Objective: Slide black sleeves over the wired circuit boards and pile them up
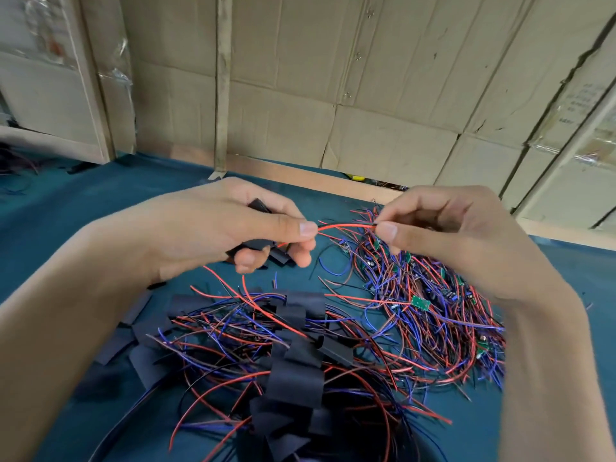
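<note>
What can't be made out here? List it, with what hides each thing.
Head view only:
- Black sleeves in the left hand: their count is hidden by the curled fingers.
- Red wire: both ends are covered by pinching fingertips of the left hand and right hand; whether a board hangs on it cannot be told.
- Sleeved pile: cut off by the bottom edge.
- Bare boards: parts too small to read.

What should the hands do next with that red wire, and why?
Probably draw the red wire further through the black sleeve. The left hand grips sleeves and pinches the wire; the right hand pinches its other end, stretched between them.
</note>
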